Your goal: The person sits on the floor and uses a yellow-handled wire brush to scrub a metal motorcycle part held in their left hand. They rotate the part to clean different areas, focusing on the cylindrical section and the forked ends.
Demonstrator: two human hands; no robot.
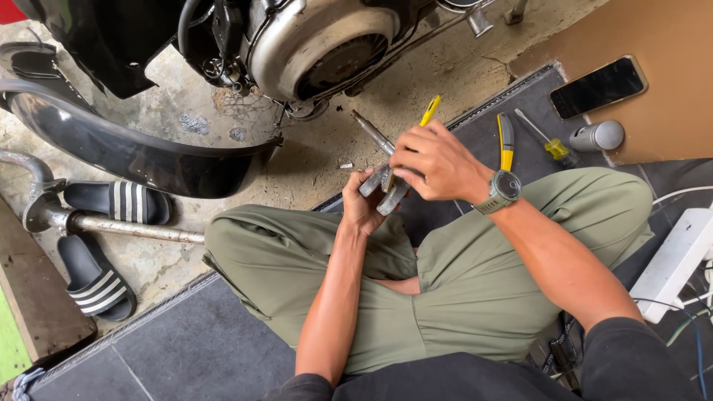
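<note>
You sit on dark tiles (186, 341) near, with rough concrete floor (327, 160) beyond, a brown board (668, 44) far right, under soft, even daylight.

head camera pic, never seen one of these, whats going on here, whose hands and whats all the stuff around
The camera sits on a person's head and looks down at their own crossed legs. Their left hand grips a grey metal shaft part; the right hand, with a wristwatch, works a yellow-handled tool on it. Ahead stands a scooter engine. On the floor lie pliers, a screwdriver, a phone and black striped sandals.
</note>
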